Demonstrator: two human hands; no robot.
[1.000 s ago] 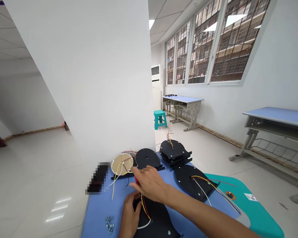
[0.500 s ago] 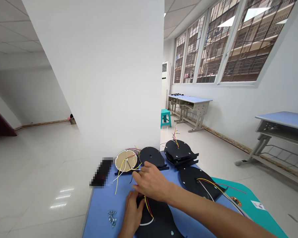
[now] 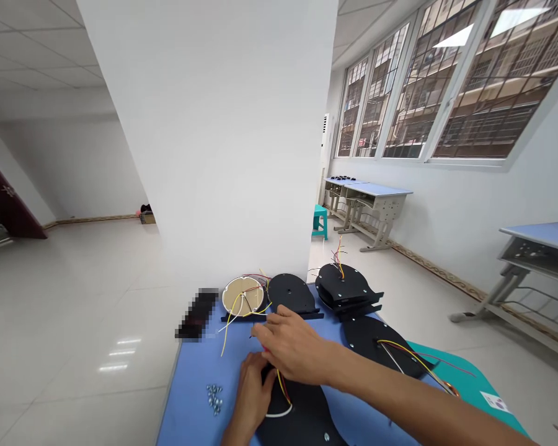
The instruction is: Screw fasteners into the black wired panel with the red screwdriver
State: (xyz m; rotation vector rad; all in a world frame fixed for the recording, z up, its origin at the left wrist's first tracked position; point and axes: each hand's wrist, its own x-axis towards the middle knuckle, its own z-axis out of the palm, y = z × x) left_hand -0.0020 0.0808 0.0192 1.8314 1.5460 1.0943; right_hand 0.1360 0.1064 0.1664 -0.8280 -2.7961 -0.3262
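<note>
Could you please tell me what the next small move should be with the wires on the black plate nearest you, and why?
Probably the right hand should draw the yellow and red wires gently clear while the left hand steadies the black plate, since both hands are already where those wires meet the plate.

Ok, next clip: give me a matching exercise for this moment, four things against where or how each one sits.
Things:
1. left hand
2. loose screws
3. tan round disc
4. teal stool

Places or states:
A. on the floor by the far desks
B. at the nearest black plate
C. heaped on the blue tabletop
D. trailing yellow wires

Pairs: 1-B, 2-C, 3-D, 4-A
</note>
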